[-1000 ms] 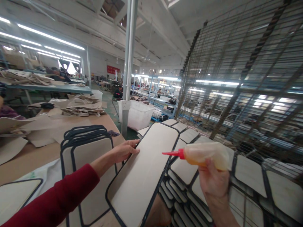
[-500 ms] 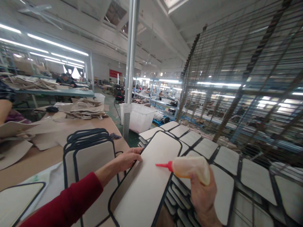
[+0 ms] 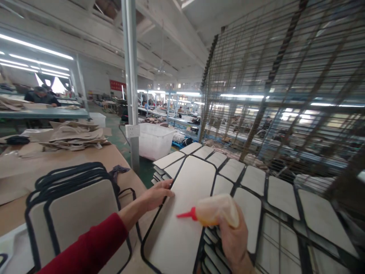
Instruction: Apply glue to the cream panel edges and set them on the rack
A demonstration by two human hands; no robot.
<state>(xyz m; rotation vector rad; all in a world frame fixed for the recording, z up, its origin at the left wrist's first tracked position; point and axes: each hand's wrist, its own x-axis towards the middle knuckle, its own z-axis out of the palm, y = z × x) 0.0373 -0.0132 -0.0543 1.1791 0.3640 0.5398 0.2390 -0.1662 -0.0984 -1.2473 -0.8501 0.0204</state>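
Observation:
My left hand point(image 3: 160, 195) grips the left edge of a pale panel point(image 3: 186, 207) with a dark border and rounded corners, thumb on its face. The panel is held tilted in front of me. Fingers of my right hand point(image 3: 234, 236) wrap around a squeeze bottle point(image 3: 217, 210), cloudy with yellowish liquid inside and a red pointed nozzle. Its nozzle points left, over the panel's middle; I cannot tell whether the tip touches the surface. Left of my left forearm, a stack of similar dark-edged panels point(image 3: 82, 213) leans upright on the table.
Rows of stacked panels point(image 3: 279, 194) fill the right side, beside a wire mesh rack point(image 3: 256, 83). Ahead stand a metal post point(image 3: 131, 83) and a white bin point(image 3: 156, 140). Beige cut pieces point(image 3: 75, 135) lie on the brown table point(image 3: 114, 152). A person point(image 3: 42, 97) sits farther back left.
The view has swung right, so the post, bin and leaning stack appear farther left. The bottle's nozzle sits lower over the panel than before. Both hands keep their holds.

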